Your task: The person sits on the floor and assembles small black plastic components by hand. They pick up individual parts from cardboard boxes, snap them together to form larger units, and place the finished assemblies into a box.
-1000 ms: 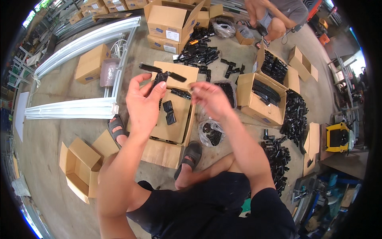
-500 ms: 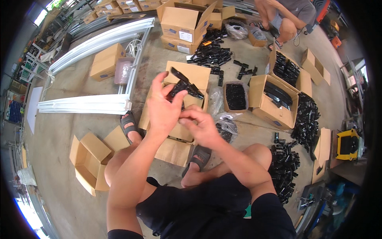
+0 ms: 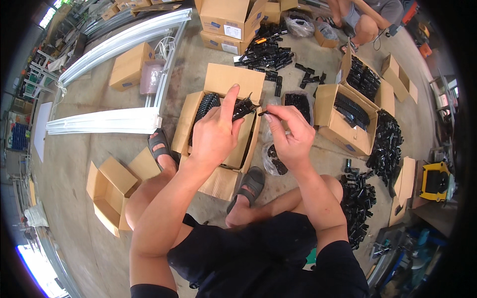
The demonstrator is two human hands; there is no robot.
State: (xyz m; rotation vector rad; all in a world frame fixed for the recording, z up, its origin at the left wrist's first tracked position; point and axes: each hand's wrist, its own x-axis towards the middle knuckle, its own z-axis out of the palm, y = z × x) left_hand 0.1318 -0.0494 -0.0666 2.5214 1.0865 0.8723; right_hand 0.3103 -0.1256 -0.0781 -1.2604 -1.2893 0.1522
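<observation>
My left hand [image 3: 214,136] is closed around a black plastic part [image 3: 243,107], its index finger stretched along it. That part has thin prongs at its far right end; its exact kind I cannot make out. Just right of it, my right hand [image 3: 294,133] pinches a small dark piece [image 3: 263,113] between thumb and fingertips, close to the prongs. Both hands are above an open cardboard box [image 3: 234,78] standing between my feet. Rows of black parts [image 3: 208,103] fill its far left side, and a cardboard sheet shows inside. My left hand hides some of the contents.
Right of the box are a bag-lined carton of small black pieces [image 3: 298,104] and an open carton of black parts [image 3: 343,131]. Loose black parts [image 3: 355,208] are heaped at my right. An opened carton [image 3: 107,198] lies left. Another person [image 3: 365,25] crouches at the far right.
My right hand has moved right, away from my left, with a small dark piece now showing in its pinch. My left hand has turned the black part, which now sits lower, prongs pointing right.
</observation>
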